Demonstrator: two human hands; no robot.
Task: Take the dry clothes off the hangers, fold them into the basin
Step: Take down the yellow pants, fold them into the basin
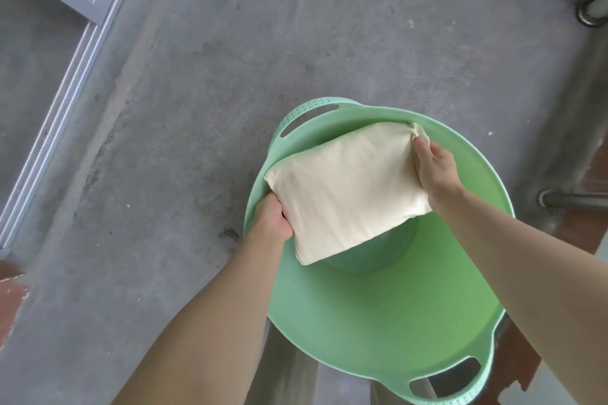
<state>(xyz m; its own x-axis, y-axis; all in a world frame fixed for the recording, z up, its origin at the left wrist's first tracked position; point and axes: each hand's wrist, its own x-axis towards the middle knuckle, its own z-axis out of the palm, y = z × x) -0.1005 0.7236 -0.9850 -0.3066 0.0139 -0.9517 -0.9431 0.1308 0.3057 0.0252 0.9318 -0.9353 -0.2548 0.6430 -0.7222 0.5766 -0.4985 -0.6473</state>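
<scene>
Clothes: one cream folded garment (345,189), gripped at opposite ends by both hands, left (273,219) and right (434,164), hovers over the green basin (378,322). No hangers visible.

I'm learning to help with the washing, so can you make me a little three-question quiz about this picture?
1. How many hands hold the folded cream cloth? A none, B one, C two.
2. True or false: the cloth hangs on a hanger.
3. Fill the gap: the ___ hand grips the cloth's far corner.

Key
1. C: the left hand and the right hand both hold it.
2. False: it is folded and held over the open green basin.
3. Right.
</scene>
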